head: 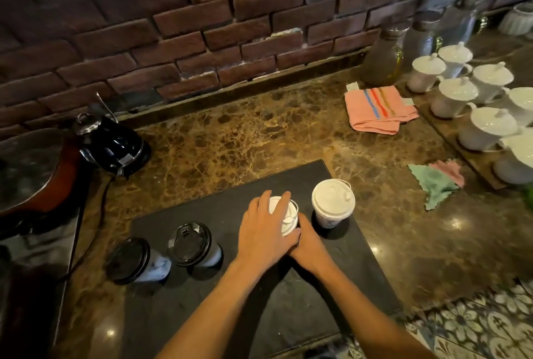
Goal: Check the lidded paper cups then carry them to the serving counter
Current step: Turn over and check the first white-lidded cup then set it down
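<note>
lids checked on takeaway cups at marble counter

four lidded paper cups are seen on a dark mat [259, 315] laid on the marble counter [259, 133]. the 3rd cup, white-lidded [290, 215], is being pressed from above by the left hand [266, 231], fingers straight and flat across the lid. the right hand [310, 243] is tucked against the cup's side beneath; whether its fingers are wrapped round the wall can't be told, as they're hidden. another white-lidded cup [333, 202] stands just beside, to the right. two black-lidded cups [129, 260] [193, 244] stand apart on the left. contents can't be seen w/ all lids on.

risks, as judged: too much downward force could buckle the paper wall or pop the lid, w/ liquid spilled over the mat. a half-seated lid could be missed and leak during the carry. the neighbouring cup could be knocked by the right wrist.

a striped pink cloth [377, 111] and lidded white teacups [450, 97] are left at the back right.
</note>
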`<control>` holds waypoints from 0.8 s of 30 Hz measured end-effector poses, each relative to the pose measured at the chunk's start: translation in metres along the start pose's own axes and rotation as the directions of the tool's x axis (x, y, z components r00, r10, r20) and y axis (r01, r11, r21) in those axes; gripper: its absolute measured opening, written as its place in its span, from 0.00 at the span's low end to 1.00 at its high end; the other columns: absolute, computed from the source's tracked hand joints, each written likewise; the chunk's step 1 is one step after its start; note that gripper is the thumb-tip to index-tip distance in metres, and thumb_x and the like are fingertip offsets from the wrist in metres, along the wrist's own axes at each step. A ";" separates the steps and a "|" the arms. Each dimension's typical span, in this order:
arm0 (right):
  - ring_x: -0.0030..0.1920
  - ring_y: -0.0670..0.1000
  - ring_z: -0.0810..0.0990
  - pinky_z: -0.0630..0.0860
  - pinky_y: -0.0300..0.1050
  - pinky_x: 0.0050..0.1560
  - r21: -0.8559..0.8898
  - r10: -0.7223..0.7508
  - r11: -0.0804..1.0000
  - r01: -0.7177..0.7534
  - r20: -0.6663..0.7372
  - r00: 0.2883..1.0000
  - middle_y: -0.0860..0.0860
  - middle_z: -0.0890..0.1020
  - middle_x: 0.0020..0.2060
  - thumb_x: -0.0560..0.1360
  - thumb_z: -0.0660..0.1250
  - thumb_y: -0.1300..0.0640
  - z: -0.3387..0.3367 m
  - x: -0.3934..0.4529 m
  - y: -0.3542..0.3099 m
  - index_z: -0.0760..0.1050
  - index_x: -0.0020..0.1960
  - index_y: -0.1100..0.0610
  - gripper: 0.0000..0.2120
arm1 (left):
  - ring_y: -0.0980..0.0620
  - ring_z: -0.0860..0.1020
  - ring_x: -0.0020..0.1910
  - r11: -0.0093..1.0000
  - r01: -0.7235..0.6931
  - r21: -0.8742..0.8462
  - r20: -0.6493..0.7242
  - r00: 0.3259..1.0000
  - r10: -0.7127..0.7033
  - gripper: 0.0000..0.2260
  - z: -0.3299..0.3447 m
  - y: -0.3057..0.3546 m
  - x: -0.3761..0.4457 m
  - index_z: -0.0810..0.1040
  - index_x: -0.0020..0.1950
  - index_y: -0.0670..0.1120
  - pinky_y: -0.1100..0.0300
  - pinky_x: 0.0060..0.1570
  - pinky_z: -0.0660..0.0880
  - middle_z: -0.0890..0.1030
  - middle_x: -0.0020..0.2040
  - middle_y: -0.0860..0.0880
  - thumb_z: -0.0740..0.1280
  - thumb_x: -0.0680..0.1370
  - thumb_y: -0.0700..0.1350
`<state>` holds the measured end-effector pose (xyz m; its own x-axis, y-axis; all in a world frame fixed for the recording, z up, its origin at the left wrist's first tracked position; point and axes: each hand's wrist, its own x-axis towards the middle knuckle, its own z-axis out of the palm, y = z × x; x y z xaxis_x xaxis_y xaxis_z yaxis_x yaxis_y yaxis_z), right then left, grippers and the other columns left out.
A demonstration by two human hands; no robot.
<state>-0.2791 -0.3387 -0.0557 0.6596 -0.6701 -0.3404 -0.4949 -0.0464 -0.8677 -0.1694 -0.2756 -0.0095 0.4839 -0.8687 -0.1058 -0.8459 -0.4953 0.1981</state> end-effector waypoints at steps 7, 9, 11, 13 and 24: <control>0.65 0.45 0.76 0.74 0.52 0.67 0.002 -0.040 0.999 0.040 0.089 0.995 0.45 0.78 0.64 0.67 0.69 0.40 0.009 0.026 0.004 0.68 0.68 0.40 0.30 | 0.44 0.68 0.63 0.975 0.142 -0.172 0.023 0.990 -0.140 0.28 0.000 0.001 0.002 0.62 0.73 0.61 0.51 0.53 0.75 0.65 0.70 0.51 0.65 0.74 0.61; 0.62 0.43 0.77 0.75 0.47 0.64 -0.035 -0.047 0.998 0.052 0.113 0.992 0.44 0.78 0.62 0.66 0.73 0.43 0.004 0.021 -0.010 0.68 0.67 0.43 0.31 | 0.45 0.68 0.64 0.941 0.200 -0.273 0.058 0.980 -0.192 0.28 -0.006 -0.002 0.002 0.62 0.73 0.62 0.50 0.56 0.74 0.66 0.69 0.51 0.66 0.74 0.60; 0.58 0.42 0.80 0.78 0.41 0.57 -0.027 -0.051 0.998 0.055 0.122 0.991 0.44 0.80 0.58 0.65 0.76 0.51 -0.004 0.010 -0.021 0.70 0.61 0.42 0.28 | 0.47 0.70 0.64 0.888 0.234 -0.395 0.069 0.972 -0.225 0.31 -0.018 -0.009 -0.002 0.61 0.73 0.65 0.52 0.58 0.73 0.67 0.66 0.52 0.69 0.72 0.58; 0.54 0.37 0.80 0.78 0.32 0.50 -0.007 -0.105 0.994 0.107 0.123 0.987 0.42 0.80 0.55 0.64 0.77 0.58 -0.015 -0.003 -0.031 0.70 0.56 0.37 0.28 | 0.50 0.72 0.62 0.795 0.248 -0.554 0.072 0.965 -0.251 0.32 -0.033 -0.017 -0.010 0.62 0.74 0.67 0.55 0.59 0.70 0.70 0.63 0.52 0.71 0.73 0.55; 0.61 0.37 0.72 0.70 0.28 0.55 -0.230 -0.534 0.816 0.530 0.049 0.844 0.37 0.74 0.59 0.67 0.70 0.38 -0.080 -0.075 -0.097 0.70 0.67 0.39 0.30 | 0.47 0.84 0.51 0.132 0.111 -0.985 0.055 0.928 -0.370 0.16 -0.107 -0.008 -0.064 0.82 0.58 0.56 0.50 0.48 0.81 0.84 0.54 0.41 0.64 0.76 0.60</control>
<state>-0.3258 -0.3437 0.0828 0.8487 -0.5047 0.1580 -0.1850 -0.5633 -0.8053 -0.1695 -0.2148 0.0998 0.7494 -0.6229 -0.2245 0.1629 -0.1552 0.9744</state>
